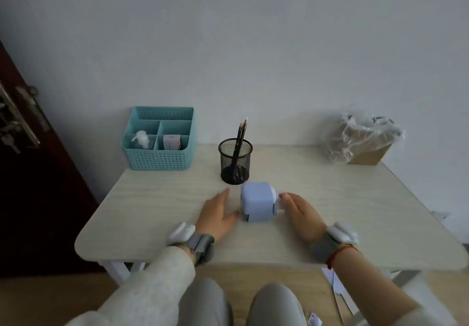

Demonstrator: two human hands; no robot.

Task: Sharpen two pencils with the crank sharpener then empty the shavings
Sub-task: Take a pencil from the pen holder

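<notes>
1. I sit at a pale wooden table (pixel 330 211) that stands against a plain white wall (pixel 253 46).
2. A dark brown door (pixel 30 173) with a metal handle is on my left.
3. The little blue crank sharpener (pixel 257 202) sits on the table in front of me, in the middle.
4. My left hand (pixel 218 215) lies flat on the table just beside the sharpener. The fingers are straight and a little spread, and they hold nothing.
5. My right hand (pixel 300 215) lies on the other side. Its fingertips are at the white crank. I cannot tell if they grip it.
6. Right behind the sharpener stands a black mesh cup (pixel 235 161) with two dark pencils (pixel 241 138) standing up in it.
7. A blue-green basket (pixel 160 158) sits at the back left corner. It has a small pump bottle (pixel 141 140) and a little box (pixel 172 142) inside.
8. A bin with a clear plastic bag (pixel 363 140) is at the back right.
9. The near table edge runs under my wrists. There is bare table on both sides of my hands.
</notes>
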